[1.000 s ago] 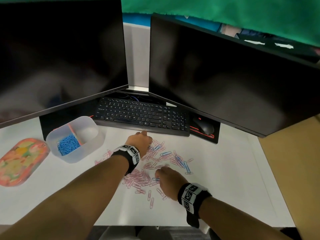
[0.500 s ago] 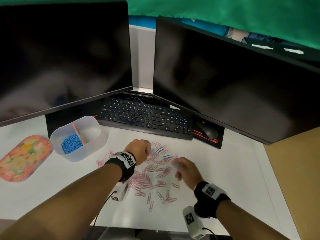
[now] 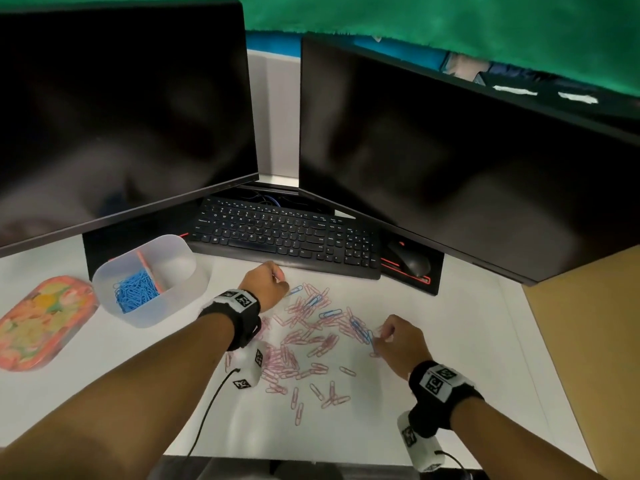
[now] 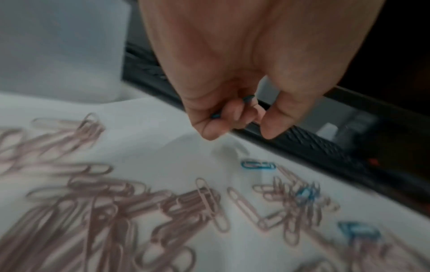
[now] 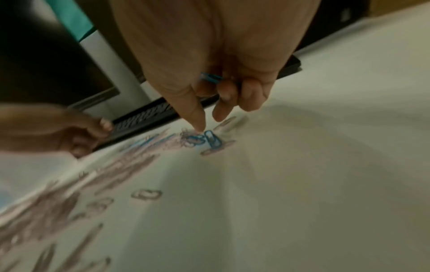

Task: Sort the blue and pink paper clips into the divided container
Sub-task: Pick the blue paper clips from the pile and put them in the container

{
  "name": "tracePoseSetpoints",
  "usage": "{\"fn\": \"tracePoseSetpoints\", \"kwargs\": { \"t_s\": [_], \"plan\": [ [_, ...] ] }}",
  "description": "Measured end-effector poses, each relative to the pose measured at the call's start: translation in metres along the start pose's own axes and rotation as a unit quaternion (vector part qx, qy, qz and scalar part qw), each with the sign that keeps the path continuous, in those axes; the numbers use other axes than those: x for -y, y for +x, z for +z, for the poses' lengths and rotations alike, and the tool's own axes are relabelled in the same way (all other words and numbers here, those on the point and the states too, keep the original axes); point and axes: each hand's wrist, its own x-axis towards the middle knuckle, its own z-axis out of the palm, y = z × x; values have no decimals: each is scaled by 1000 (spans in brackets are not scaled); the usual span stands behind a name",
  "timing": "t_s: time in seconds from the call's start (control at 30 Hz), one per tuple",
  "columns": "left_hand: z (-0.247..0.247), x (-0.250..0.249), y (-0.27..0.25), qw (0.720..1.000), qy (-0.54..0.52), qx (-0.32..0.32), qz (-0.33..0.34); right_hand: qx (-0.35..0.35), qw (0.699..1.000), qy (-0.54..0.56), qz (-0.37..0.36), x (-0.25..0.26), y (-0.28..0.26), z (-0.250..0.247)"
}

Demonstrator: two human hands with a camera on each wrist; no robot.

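Note:
A pile of pink paper clips point(image 3: 304, 341) lies on the white desk, with a few blue paper clips point(image 3: 330, 313) mixed in. The translucent divided container point(image 3: 173, 306) stands to the left; blue clips point(image 3: 133, 292) fill its left compartment. My left hand point(image 3: 265, 285) hovers at the pile's far left edge. In the left wrist view its curled fingers point(image 4: 232, 114) hold blue clips point(image 4: 246, 100), above a loose blue clip point(image 4: 258, 164). My right hand point(image 3: 401, 337) is at the pile's right edge. It keeps a blue clip point(image 5: 210, 77) tucked in the palm while a fingertip point(image 5: 197, 127) touches down beside another blue clip point(image 5: 213, 140).
A black keyboard point(image 3: 284, 237) and mouse point(image 3: 410, 263) sit just behind the pile, under two dark monitors point(image 3: 450, 161). A colourful oval tray point(image 3: 41, 320) lies far left. A brown surface point(image 3: 588, 323) borders the desk on the right. Wrist camera cables hang near the front edge.
My right hand has moved from the near middle of the pile out to its right edge. The left hand has stayed at the far edge, fingers still curled.

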Motion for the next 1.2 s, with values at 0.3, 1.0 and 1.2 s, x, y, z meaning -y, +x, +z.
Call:
{"fn": "tracePoseSetpoints", "kwargs": {
  "t_s": [0.3, 1.0, 1.2],
  "plan": [
    [20, -10, 5, 936, 342, 58, 65, -1, 992, -120, -26, 11, 2, 10],
    [-6, 11, -20, 996, 38, 83, 10, 115, 921, 342, 145, 15, 10, 5],
    [-11, 14, -23, 994, 37, 104, 1, 125, 863, 453, 187, 22, 11, 4]
  ]
}}
